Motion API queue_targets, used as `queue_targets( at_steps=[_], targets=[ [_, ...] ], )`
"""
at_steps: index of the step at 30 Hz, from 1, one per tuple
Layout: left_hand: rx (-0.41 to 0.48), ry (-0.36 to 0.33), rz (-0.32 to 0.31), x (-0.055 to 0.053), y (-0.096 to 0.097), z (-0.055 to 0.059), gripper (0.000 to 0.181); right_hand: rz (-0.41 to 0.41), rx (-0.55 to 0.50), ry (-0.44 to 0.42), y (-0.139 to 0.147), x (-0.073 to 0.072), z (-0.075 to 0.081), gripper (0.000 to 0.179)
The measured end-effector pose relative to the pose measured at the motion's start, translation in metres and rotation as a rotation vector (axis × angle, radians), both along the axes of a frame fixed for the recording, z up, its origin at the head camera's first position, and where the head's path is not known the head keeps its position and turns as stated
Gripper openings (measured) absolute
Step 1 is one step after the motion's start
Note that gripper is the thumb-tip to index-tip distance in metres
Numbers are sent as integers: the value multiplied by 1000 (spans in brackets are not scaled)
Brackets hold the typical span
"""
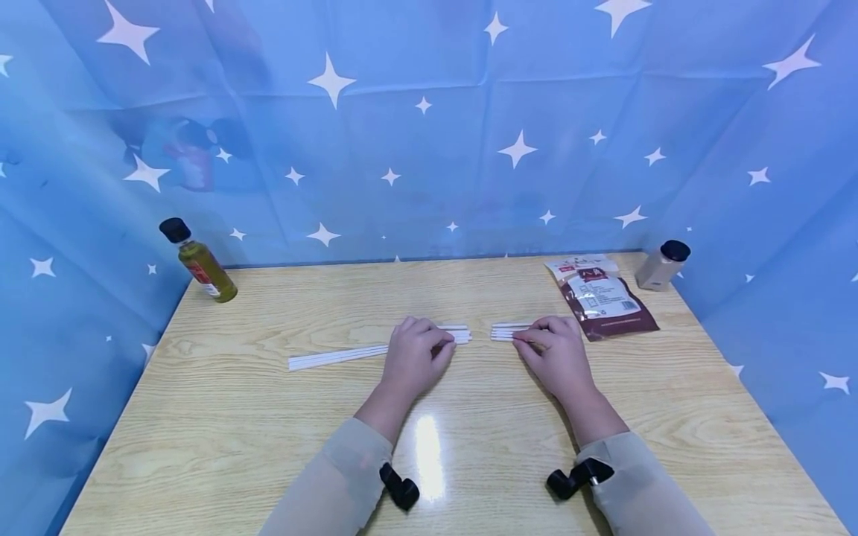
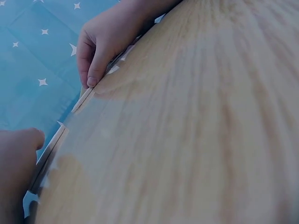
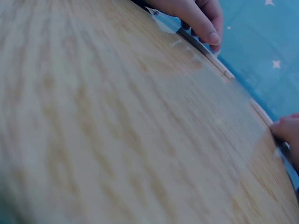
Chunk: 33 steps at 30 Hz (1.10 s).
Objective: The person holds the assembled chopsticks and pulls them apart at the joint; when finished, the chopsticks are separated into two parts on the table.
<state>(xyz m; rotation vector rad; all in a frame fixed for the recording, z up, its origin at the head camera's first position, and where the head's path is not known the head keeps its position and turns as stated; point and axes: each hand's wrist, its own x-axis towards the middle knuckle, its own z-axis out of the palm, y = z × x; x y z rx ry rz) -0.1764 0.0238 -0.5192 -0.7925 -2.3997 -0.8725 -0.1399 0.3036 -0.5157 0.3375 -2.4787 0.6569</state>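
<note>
Several thin white sticks (image 1: 338, 357) lie side by side on the table, running under my left hand (image 1: 414, 356). Its thumb and fingers pinch them close to their right ends; the left wrist view shows only part of that hand (image 2: 16, 158) at the edge. Across a small gap, a second group of white sticks (image 1: 503, 333) points toward the first. My right hand (image 1: 556, 353) pinches this group between thumb and fingertips, low over the tabletop, and covers its far part. In the right wrist view, the left thumb (image 3: 208, 35) rests along a stick (image 3: 219, 65).
A brown and white packet (image 1: 603, 298) lies just beyond my right hand. Behind it stands a black-capped jar (image 1: 662, 266). An oil bottle (image 1: 206, 269) is at the back left of the wooden table (image 1: 221, 432). A blue star-patterned curtain (image 1: 429, 149) closes off the back and sides.
</note>
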Motion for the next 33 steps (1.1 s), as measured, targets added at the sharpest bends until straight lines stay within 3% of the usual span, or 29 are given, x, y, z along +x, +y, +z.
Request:
queue_targets(
  at_steps=[13, 33],
  targets=[
    [99, 57, -50, 3, -3, -1, 5, -12, 4, 23, -4, -1, 6, 15],
    [27, 108, -1, 13, -29, 3, 12, 44, 14, 43, -33, -4, 7, 16]
  ],
)
